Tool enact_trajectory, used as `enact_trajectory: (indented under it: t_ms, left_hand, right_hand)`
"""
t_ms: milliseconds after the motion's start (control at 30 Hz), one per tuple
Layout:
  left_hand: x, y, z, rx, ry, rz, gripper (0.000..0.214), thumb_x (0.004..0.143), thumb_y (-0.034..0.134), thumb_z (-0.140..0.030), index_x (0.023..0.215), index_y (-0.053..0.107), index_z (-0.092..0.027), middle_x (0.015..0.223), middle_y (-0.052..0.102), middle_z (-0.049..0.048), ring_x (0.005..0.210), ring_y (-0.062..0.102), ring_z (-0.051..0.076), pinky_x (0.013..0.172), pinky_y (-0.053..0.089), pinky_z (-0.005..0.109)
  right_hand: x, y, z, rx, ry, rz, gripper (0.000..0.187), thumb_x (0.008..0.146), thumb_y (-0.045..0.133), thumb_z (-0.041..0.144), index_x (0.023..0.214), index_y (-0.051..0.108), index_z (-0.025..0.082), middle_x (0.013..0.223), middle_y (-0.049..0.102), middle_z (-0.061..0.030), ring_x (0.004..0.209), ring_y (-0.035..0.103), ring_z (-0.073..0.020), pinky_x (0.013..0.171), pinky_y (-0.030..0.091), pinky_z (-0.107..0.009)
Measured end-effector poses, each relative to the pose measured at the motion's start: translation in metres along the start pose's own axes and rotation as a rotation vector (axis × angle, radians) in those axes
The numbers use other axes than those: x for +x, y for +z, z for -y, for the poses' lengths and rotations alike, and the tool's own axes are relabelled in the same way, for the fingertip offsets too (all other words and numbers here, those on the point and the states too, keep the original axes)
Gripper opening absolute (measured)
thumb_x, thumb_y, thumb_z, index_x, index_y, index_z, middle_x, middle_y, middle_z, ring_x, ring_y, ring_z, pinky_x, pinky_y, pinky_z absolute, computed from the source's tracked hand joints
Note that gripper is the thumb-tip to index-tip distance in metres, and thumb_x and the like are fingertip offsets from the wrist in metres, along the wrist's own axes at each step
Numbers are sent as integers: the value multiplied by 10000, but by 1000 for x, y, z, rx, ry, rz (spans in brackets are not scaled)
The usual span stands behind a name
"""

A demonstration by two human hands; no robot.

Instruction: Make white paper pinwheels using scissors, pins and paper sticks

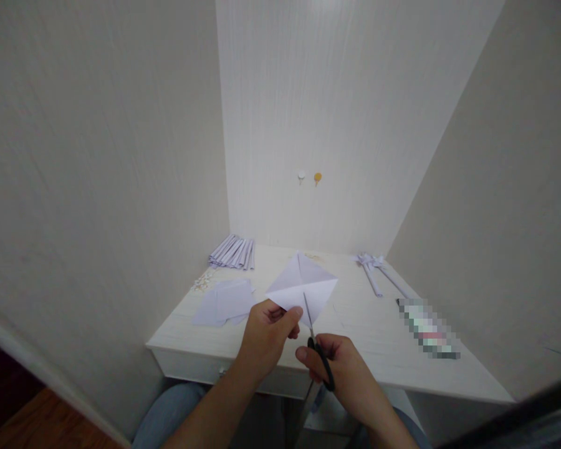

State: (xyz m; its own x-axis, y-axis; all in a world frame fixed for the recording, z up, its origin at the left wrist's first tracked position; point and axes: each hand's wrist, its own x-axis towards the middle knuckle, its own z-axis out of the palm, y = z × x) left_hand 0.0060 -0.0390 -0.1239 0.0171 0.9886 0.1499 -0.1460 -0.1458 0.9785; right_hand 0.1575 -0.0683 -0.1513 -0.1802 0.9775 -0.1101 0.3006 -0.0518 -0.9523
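Creased white paper (303, 288) held up, black-handled scissors (312, 340) at its edge.

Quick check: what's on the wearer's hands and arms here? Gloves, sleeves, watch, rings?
Nothing worn: the left hand and right hand are bare, with no gloves and no ring visible. The forearms are bare to the frame edge, no sleeve, watch or band in view. Blue-grey trousers show below.

Light: you get soft, even brightness, with glare high on the back wall (355, 37).
Edges: stretched and bent.
Focus: slightly soft throughout.
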Motion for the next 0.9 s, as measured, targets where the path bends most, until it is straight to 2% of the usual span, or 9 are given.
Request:
enact_trajectory:
  t_ms: [500, 900]
  left_hand:
    - [0, -1, -1, -4, -3, 2, 281, 709, 723, -367, 520, 628, -181, 470, 607, 8, 471, 542, 132, 501, 450, 250]
    - [0, 0, 1, -24, -4, 13, 280, 710, 728, -383, 546, 647, -171, 478, 610, 10, 475, 543, 132, 503, 449, 251]
  right_hand:
    - [2, 0, -5, -1, -6, -44, 496, 719, 742, 602, 576, 452, 226, 533, 369, 65, 529, 313, -110, 518, 229, -286]
    - [3, -2, -5, -37, -4, -59, 485, 717, 731, 604, 566, 480, 217, 527, 422, 48, 521, 341, -112, 510, 237, -283]
